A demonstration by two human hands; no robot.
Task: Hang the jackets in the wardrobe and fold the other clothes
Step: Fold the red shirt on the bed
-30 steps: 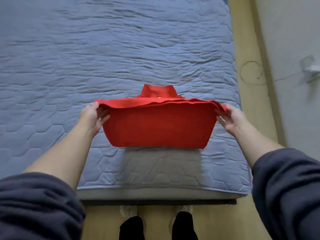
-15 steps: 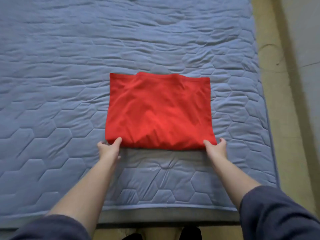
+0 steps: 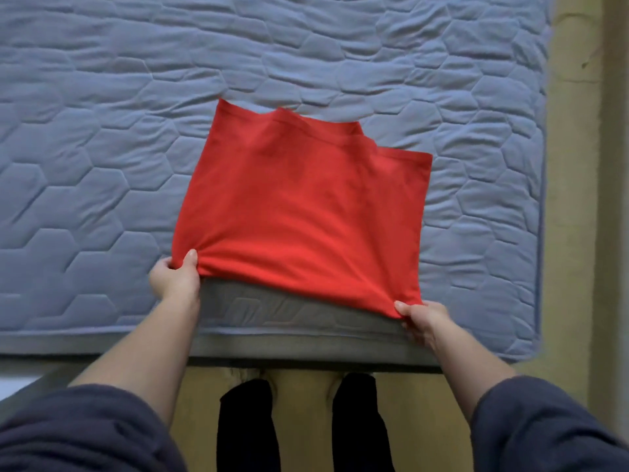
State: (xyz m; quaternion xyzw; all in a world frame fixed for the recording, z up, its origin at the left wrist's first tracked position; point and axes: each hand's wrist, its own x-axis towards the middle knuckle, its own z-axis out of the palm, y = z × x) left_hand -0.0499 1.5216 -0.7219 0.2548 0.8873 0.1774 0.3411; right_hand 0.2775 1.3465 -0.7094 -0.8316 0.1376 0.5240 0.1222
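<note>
The folding step was in hand. The red garment [image 3: 299,212], already folded, was laid on the bed [image 3: 102,165] near its front edge. Its near corners were pinched and lifted by the left hand [image 3: 175,279] and the right hand [image 3: 422,321], fingers [image 3: 190,258] clenched on the cloth. A further fold was judged to be required next, with both corners carried level.

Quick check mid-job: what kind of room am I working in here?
Most likely a bedroom. A quilted blue-grey mattress fills most of the view, a folded red garment is on it, and a yellowish floor runs alongside the bed edge.
</note>
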